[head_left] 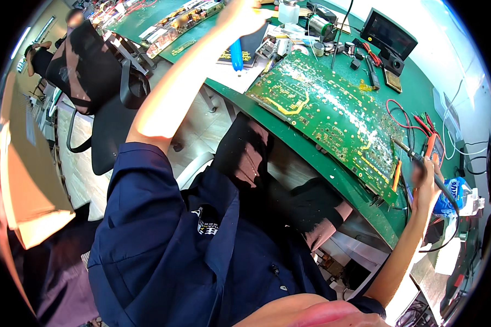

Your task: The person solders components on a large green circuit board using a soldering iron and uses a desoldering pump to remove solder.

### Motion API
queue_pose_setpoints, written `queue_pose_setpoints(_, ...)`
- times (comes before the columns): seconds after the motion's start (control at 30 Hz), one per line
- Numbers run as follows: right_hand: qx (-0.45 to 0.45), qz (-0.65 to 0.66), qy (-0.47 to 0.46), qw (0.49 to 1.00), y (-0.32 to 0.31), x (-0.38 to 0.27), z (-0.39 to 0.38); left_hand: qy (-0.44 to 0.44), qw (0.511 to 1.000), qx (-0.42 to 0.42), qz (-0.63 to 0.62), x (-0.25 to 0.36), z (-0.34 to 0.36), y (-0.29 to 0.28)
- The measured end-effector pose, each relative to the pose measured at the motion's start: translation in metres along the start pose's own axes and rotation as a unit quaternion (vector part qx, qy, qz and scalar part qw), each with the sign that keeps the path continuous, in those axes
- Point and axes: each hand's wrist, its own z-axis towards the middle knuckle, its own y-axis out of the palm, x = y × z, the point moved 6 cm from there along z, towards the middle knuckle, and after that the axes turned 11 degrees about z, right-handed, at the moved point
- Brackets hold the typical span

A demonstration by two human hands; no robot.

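My left hand (244,15) reaches up at the top edge, near a clear jar (289,12); its fingers are partly cropped, and whether they hold anything cannot be told. Below it lie a blue cylindrical object (236,54) and a dark book (251,41). My right hand (426,180) grips a soldering iron (414,155), whose tip points left at the right edge of a large green circuit board (322,114) on the green bench (229,90). An orange meter (434,148), red and black leads, and a yellow-handled tool (397,175) lie around that hand.
A small screen (387,31), a solder spool (322,27) and small parts crowd the back of the bench. A blue-labelled bottle (455,196) stands right. At left are a black chair (79,71), cardboard (30,185) and a person (38,60) in the background.
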Motion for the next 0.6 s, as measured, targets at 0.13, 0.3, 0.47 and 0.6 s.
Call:
queue_pose_setpoints(0.13, 0.006, -0.003, 0.013, 1.000, 0.001, 0.000, 0.000, -0.079, 0.962, -0.213, 0.154, -0.108, -0.002, 0.053)
queue_pose_setpoints(0.3, -0.018, -0.005, 0.017, 1.000, -0.001, -0.001, 0.000, -0.176, 0.904, -0.388, 0.047, -0.125, -0.023, 0.084)
queue_pose_setpoints(0.47, -0.056, -0.017, 0.008, 0.998, 0.002, -0.004, 0.000, -0.158, 0.897, -0.395, -0.118, -0.108, -0.030, 0.073)
queue_pose_setpoints(0.6, -0.046, -0.021, 0.015, 0.999, 0.003, -0.005, 0.001, -0.235, 0.846, -0.330, -0.346, -0.110, -0.038, 0.066)
